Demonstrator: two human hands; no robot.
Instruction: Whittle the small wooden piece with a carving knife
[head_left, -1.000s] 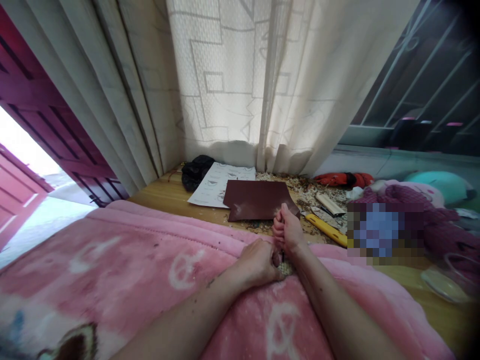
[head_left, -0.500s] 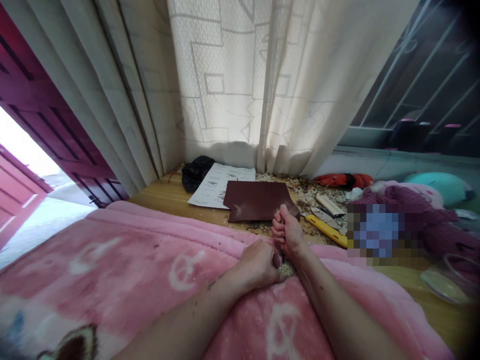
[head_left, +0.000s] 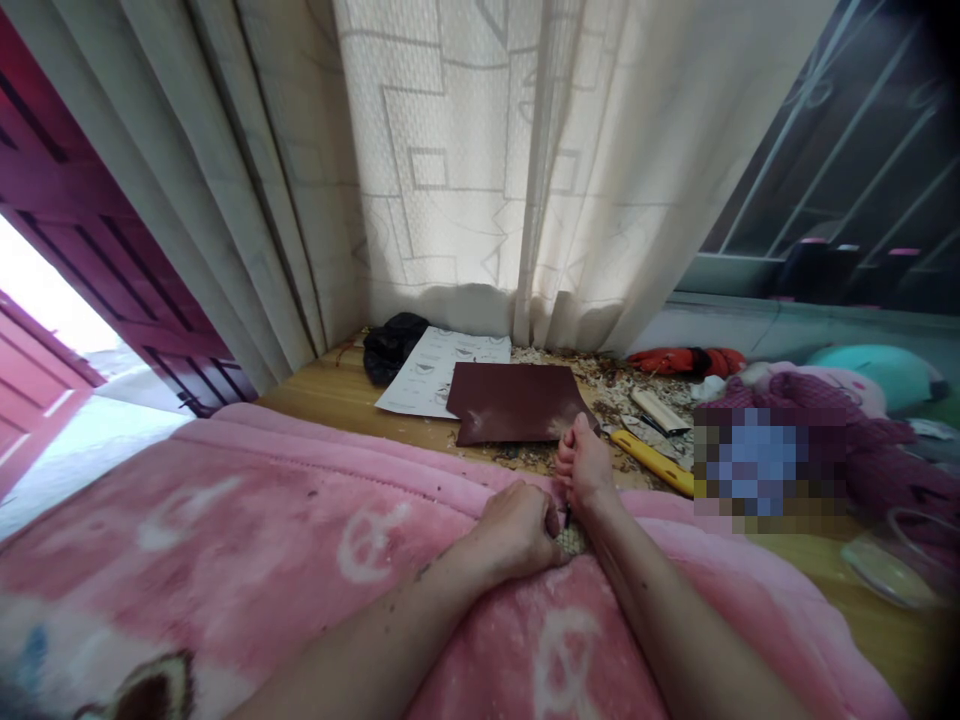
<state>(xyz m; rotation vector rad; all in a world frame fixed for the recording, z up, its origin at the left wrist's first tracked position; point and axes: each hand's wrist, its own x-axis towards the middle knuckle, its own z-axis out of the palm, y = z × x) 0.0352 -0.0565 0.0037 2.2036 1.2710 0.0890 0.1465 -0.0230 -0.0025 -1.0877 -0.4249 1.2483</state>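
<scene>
My left hand [head_left: 517, 525] is closed and rests on the pink plush blanket [head_left: 442, 590]. A small pale piece with a knobbly surface [head_left: 572, 541] shows at its fingertips, held against the blanket. My right hand [head_left: 590, 465] is curled in a fist just above and to the right, its thumb on top. A thin dark sliver shows between the two hands, near the pale piece; what the right fingers hold is hidden. Beyond the fist lies a dark brown sheet [head_left: 517, 400] on the wooden surface, partly over a printed white paper [head_left: 427, 372].
Shavings [head_left: 607, 375] are strewn on the wood. To the right lie a long yellow tool [head_left: 652, 462], a pale block [head_left: 654, 408], a red-orange bundle [head_left: 686, 359] and purple cloth [head_left: 810, 400]. A black bag [head_left: 394, 345] sits at the back left, before the curtain [head_left: 450, 150].
My right hand has shifted slightly right and down, and its wrist has turned a little. My left hand and the pale piece have stayed in place.
</scene>
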